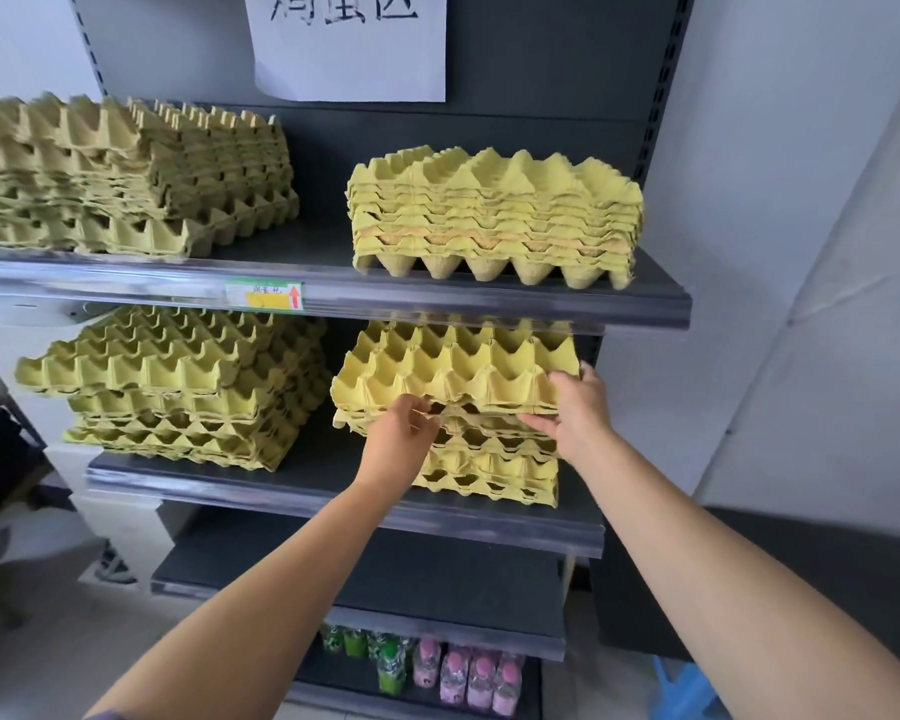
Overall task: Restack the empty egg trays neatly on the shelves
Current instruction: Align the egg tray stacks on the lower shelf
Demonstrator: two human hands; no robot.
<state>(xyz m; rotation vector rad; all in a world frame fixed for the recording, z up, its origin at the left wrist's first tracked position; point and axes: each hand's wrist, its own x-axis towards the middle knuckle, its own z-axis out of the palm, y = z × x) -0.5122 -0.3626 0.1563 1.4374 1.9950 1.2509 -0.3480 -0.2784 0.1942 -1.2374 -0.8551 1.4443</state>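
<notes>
Holding: left grip [404, 426] and right grip [580, 402] both have the front edge of the top trays [458, 366], on the right-hand pile of the middle shelf [333, 491].
Left grip: fingers curled round the edge near its middle, and the fingertips are tucked under, out of sight.
Right grip: at the front right corner, thumb on top and fingers beneath, pinching the trays.
Gap: there's a dark slit beside the left grip, between the top trays and the lower trays [489, 459]. Can't tell if the rear is raised too.
Hidden: the back rows of the top trays vanish behind the front lip of the upper shelf [489, 304].
Cut off: the upper-left stack [126, 174] runs off the left border, blurred, and the paper sign [349, 44] is cropped at the top.
Unreadable: the price label [264, 296], writing too small.
Edges: the lower-left stack [178, 387] sits skewed with its layers stepped. The upper-right stack [494, 215] is squared up, its front close to the shelf lip.
Room: a strip of dark board shows between the two lower piles, and the grey wall [801, 252] is close on the right.
Below: bottles [453, 672] on the bottom level, partly covered by the shelf above them.
</notes>
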